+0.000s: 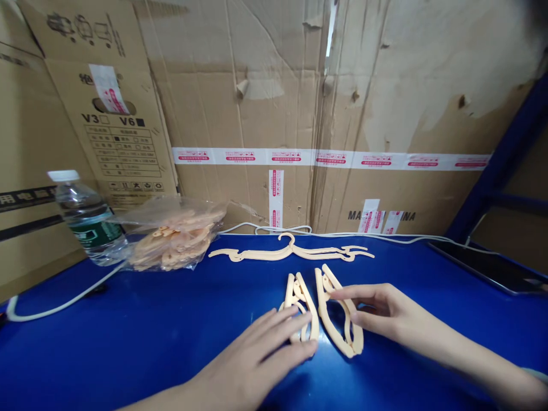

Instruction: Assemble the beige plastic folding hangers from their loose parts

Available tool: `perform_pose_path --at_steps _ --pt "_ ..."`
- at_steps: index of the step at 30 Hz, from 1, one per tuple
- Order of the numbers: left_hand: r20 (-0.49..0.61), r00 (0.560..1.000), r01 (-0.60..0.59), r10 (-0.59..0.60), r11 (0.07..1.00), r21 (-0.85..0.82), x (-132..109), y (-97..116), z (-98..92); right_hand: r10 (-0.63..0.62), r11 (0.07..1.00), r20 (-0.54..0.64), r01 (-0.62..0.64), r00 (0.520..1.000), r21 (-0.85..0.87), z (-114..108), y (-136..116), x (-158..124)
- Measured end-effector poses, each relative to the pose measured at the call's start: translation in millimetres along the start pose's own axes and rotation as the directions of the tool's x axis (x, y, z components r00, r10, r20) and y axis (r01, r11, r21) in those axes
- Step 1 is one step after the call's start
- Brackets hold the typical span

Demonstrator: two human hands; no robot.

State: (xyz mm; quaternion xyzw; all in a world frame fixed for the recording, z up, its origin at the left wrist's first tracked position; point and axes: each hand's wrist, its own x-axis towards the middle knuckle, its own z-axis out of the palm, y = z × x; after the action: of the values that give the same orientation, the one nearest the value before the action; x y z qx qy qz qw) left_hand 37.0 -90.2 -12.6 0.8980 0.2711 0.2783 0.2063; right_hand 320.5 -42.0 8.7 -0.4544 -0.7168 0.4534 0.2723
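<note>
Two folded cream plastic hangers lie side by side on the blue table. My left hand rests over the lower part of the left folded hanger, its fingers spread and partly covering it. At the right folded hanger, my right hand touches the right side, thumb and forefinger apart with the hanger's edge between them. Behind both lies an unfolded cream hanger, its hook pointing to the back.
A clear plastic bag of cream hangers sits at the back left beside a water bottle. Cardboard stands behind the table. A white cable crosses the back; a dark tablet-like device lies at the right.
</note>
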Motion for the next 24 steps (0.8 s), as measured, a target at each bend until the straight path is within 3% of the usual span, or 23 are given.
perform_pose_path --at_steps 6,12,20,24 --pt "0.020 0.999 -0.037 0.034 0.991 0.128 -3 -11 16.5 -0.145 0.934 0.030 0.147 0.989 -0.326 1 8 -10" --pt "0.226 0.972 -0.108 0.069 0.980 0.166 -4 -30 12.9 -0.198 0.838 0.147 0.245 0.969 -0.488 5 2 -10" --pt "0.158 0.984 -0.114 0.088 0.979 0.167 -7 -28 14.3 -0.262 0.770 0.147 0.298 0.954 -0.565 6 -2 -9" --pt "0.091 0.995 -0.053 0.034 0.976 0.212 -8 -23 18.3 -0.285 0.738 0.120 0.298 0.951 -0.606 8 -1 -8"
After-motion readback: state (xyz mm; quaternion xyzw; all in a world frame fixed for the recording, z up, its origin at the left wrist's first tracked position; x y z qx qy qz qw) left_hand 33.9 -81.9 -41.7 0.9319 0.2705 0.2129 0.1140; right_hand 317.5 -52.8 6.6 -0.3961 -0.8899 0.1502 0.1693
